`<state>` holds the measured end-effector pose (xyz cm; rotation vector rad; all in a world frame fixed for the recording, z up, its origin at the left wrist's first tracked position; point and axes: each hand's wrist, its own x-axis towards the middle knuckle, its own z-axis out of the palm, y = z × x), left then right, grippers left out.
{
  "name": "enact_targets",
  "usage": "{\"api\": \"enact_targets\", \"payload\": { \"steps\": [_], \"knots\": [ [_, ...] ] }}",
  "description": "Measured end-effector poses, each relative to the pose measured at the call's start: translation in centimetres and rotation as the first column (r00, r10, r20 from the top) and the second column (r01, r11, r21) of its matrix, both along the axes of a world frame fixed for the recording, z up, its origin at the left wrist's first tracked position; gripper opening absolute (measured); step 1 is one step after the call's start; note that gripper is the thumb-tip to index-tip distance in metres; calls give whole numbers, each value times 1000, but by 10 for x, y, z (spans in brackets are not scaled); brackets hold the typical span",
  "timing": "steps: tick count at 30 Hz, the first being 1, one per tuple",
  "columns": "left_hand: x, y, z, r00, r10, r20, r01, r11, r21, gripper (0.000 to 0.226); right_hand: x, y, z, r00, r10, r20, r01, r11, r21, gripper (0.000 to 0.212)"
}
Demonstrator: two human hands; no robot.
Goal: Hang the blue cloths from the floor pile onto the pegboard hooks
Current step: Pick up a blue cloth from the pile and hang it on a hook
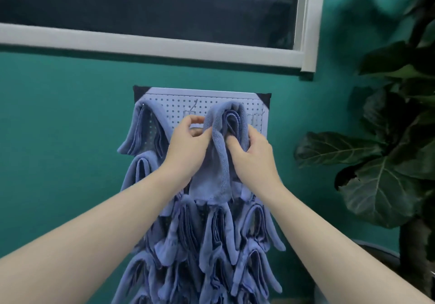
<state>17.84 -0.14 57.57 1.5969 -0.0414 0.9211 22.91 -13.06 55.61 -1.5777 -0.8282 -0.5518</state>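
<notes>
Head view: holding blue cloth [220, 148] up at top row of pegboard [256, 106], both hands gripping; left hand [188, 148] fingers clamped on left fold, right hand [253, 153] fingers curled into right fold. Lower hooks already filling w/ hung cloths [211, 245]; bare hook [191, 110] top-centre remaining. Floor pile not showing, remainder unknown.

Head view, close, facing pegboard [202, 101]
</notes>
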Motion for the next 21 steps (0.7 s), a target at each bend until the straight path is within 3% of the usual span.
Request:
{"api": "enact_targets", "payload": {
  "steps": [13,21],
  "knots": [
    [51,56,60,985,169,29,-170,984,57,18,50,69,64,999,-8,39,11,998,-68,17],
    [77,81,77,977,202,-62,-201,979,19,13,66,96,79,996,-81,33,85,980,-178,30]
  ]
}}
